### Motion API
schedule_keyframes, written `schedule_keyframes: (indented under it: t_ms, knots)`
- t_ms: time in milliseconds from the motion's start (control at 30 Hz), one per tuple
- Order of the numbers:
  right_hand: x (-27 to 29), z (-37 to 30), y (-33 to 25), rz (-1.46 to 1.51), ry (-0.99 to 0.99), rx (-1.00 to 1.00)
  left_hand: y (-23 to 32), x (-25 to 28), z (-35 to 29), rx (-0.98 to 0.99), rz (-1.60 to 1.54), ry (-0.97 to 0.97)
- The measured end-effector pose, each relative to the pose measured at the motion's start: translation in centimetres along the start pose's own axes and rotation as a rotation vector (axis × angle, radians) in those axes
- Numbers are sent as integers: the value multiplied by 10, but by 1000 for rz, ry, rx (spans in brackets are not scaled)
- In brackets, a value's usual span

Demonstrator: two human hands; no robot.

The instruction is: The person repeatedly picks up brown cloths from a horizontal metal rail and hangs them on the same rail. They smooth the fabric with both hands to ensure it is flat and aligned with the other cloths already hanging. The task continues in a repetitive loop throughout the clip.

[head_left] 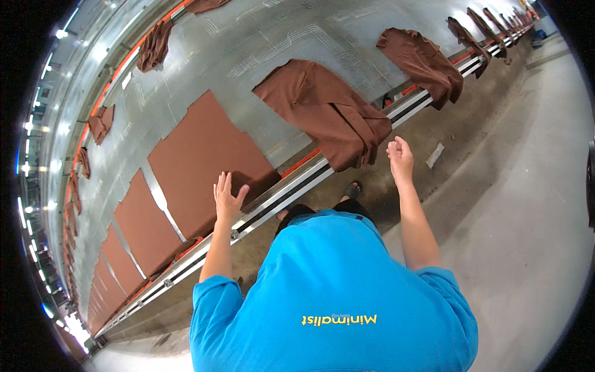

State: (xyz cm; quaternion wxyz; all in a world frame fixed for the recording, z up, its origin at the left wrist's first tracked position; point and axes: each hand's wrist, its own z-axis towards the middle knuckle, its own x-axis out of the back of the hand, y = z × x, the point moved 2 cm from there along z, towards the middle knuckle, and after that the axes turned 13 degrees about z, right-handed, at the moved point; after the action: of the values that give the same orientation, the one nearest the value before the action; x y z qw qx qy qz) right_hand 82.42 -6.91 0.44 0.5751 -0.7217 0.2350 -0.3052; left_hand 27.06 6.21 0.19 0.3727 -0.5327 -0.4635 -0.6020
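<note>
My left hand (229, 197), fingers spread, is over the near edge of a flat brown fabric panel (201, 155) on the long table; whether it touches the cloth I cannot tell. Off the table's edge my right hand (400, 158) hangs in the air with loosely bent fingers and nothing visible in it. Just left of it lies a crumpled, folded brown fabric piece (325, 111), its near end draping over the metal rail (273, 201).
The grey tabletop (235, 37) carries more flat panels (145, 223) to the left. Another bunched brown cloth (421, 62) overhangs the rail farther right, with several beyond. Small bunched pieces (155, 46) line the far edge. A pale scrap (435, 155) lies on the floor.
</note>
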Motion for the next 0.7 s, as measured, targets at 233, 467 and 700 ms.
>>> schedule_keyframes:
  t_ms: [233,467,700]
  knots:
    - [-27,80,45,51,-157,-319,160,-14,41,262,-347,-31]
    - [23,64,-24,608,-524,-571,293,-59,83,120,-276,-111]
    - [283,53,-84,916,35,-267,466,47,115,-237,-959,-299]
